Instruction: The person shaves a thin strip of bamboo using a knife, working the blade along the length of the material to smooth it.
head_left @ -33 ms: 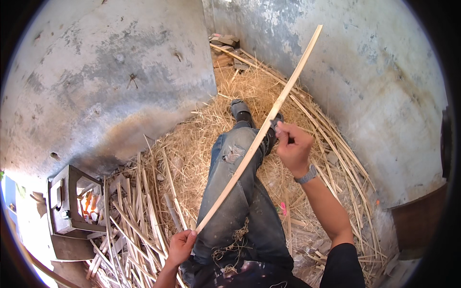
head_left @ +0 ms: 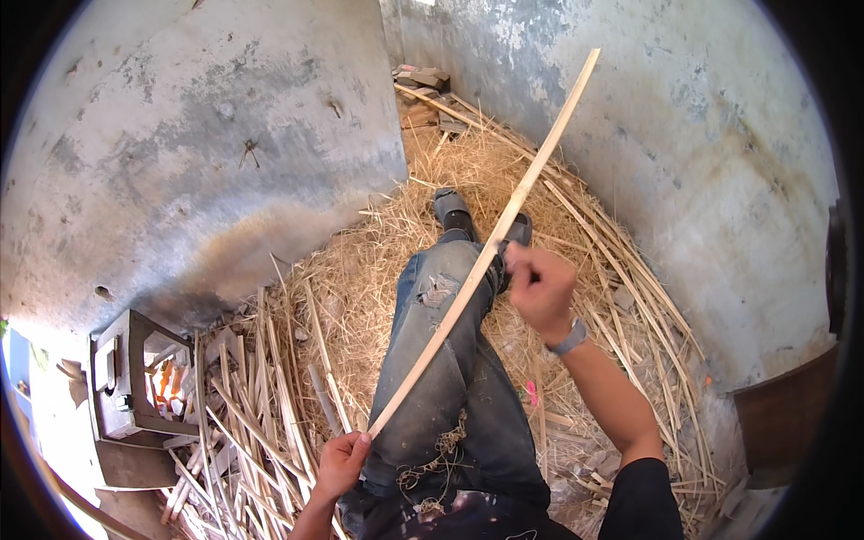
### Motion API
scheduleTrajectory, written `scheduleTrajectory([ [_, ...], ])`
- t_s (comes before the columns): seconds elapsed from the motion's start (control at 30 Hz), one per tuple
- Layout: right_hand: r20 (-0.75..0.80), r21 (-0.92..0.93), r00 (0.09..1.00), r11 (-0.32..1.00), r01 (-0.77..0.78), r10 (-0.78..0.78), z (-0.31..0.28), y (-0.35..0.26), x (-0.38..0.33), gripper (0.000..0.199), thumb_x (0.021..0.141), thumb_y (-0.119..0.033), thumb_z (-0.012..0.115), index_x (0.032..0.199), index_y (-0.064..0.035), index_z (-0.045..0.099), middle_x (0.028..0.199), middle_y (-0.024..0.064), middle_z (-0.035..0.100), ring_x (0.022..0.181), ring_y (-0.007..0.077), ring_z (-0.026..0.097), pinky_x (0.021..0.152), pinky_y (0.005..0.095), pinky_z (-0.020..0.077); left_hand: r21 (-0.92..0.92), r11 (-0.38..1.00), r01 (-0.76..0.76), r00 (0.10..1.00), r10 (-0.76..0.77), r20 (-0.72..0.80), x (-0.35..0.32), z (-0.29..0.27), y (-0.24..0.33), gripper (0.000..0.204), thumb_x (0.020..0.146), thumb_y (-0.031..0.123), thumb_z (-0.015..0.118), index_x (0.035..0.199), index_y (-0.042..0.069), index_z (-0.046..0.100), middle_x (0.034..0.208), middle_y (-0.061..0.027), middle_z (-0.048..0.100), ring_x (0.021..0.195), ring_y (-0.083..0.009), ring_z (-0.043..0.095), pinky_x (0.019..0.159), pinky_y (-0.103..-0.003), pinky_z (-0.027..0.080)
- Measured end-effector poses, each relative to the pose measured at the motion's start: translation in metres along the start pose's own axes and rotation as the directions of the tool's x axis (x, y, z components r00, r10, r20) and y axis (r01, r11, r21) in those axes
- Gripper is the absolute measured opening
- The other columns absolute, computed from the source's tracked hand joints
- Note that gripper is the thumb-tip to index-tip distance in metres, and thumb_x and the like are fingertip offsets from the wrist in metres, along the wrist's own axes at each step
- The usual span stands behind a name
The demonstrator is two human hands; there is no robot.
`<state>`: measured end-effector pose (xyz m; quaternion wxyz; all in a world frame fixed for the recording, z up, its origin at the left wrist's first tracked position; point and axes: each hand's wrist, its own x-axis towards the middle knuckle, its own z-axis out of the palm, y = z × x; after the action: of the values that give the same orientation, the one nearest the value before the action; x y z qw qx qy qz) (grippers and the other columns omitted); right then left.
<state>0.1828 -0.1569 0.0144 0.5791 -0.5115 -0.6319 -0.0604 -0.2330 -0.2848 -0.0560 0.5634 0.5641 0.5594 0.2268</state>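
Observation:
A long, pale bamboo strip (head_left: 468, 286) slants across my lap, its far end raised toward the right wall. Its near end is pinched in my left hand (head_left: 342, 463) beside my left thigh. My right hand (head_left: 543, 286), a watch on its wrist, is closed at the strip's right edge, about halfway along. A small dark tool (head_left: 503, 249) pokes out of those fingers against the strip; motion blur and the fingers hide its shape. Below the strip are my crossed legs in worn jeans (head_left: 423, 360).
Thin shavings (head_left: 351, 279) cover the floor around my feet. Long strips lie in a pile (head_left: 270, 378) on the left and in a bundle (head_left: 621, 261) along the right wall (head_left: 720, 180). A dark-framed box (head_left: 135, 387) stands at left. Bricks (head_left: 421, 79) sit in the far corner.
My right hand and its dark tool have slid a short way down the strip, toward me and slightly left. The strip's far end has shifted slightly; my left hand stays in place.

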Motion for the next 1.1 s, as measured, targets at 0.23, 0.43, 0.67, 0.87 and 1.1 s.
scheduleTrajectory([
  [0.23, 0.094, 0.051, 0.981, 0.985, 0.167, -0.172, 0.012, -0.018, 0.005, 0.026, 0.083, 0.009, 0.069, 0.104, -0.0028, 0.078, 0.074, 0.0121, 0.069, 0.059, 0.0267, 0.067, 0.052, 0.0341, 0.0516, 0.004, 1.0, 0.015, 1.0, -0.015, -0.007, -0.004, 0.004, 0.01, 0.049, 0.113, 0.037, 0.056, 0.075, 0.006, 0.058, 0.063, 0.0054, 0.049, 0.056, -0.0047, 0.04, 0.051, -0.026, 0.031],
  [0.43, 0.045, -0.046, 0.993, 0.993, 0.109, -0.107, 0.011, -0.021, -0.001, 0.031, 0.08, 0.009, 0.067, 0.104, -0.0049, 0.079, 0.074, 0.0101, 0.068, 0.057, 0.0255, 0.066, 0.051, 0.0346, 0.0511, 0.056, 0.998, -0.016, 0.999, 0.019, -0.05, 0.0, 0.006, 0.002, 0.051, 0.113, 0.038, 0.057, 0.073, 0.006, 0.057, 0.061, 0.0056, 0.048, 0.055, -0.0045, 0.04, 0.051, -0.027, 0.03],
  [0.67, -0.185, -0.057, 0.974, 0.991, 0.121, -0.13, 0.011, 0.013, 0.029, 0.033, 0.077, 0.006, 0.07, 0.107, -0.0063, 0.08, 0.074, 0.0074, 0.069, 0.057, 0.0247, 0.067, 0.05, 0.0362, 0.0531, 0.046, 0.999, -0.008, 0.999, 0.01, -0.04, 0.0, 0.007, 0.004, 0.05, 0.113, 0.037, 0.058, 0.073, 0.006, 0.057, 0.062, 0.0051, 0.049, 0.055, -0.0046, 0.041, 0.051, -0.026, 0.031],
  [0.87, 0.417, 0.004, 0.871, 0.959, 0.283, -0.259, 0.005, -0.066, -0.035, 0.038, 0.077, 0.001, 0.069, 0.113, -0.0086, 0.079, 0.072, 0.0048, 0.064, 0.055, 0.0248, 0.063, 0.049, 0.0363, 0.0525, -0.017, 1.0, 0.012, 0.995, -0.013, -0.098, -0.001, 0.012, 0.015, 0.049, 0.108, 0.036, 0.066, 0.075, 0.001, 0.06, 0.058, 0.0024, 0.046, 0.057, -0.0076, 0.04, 0.052, -0.032, 0.034],
  [1.1, 0.015, -0.14, 0.981, 0.971, 0.193, -0.193, -0.001, -0.001, 0.028, 0.027, 0.083, 0.007, 0.067, 0.104, -0.0049, 0.078, 0.086, 0.0134, 0.074, 0.067, 0.0301, 0.071, 0.055, 0.0385, 0.056, 0.216, 0.972, -0.093, 0.961, 0.145, -0.236, -0.002, 0.022, 0.015, 0.046, 0.105, 0.036, 0.07, 0.077, 0.0, 0.065, 0.056, -0.0008, 0.048, 0.055, -0.0088, 0.044, 0.051, -0.034, 0.037],
])
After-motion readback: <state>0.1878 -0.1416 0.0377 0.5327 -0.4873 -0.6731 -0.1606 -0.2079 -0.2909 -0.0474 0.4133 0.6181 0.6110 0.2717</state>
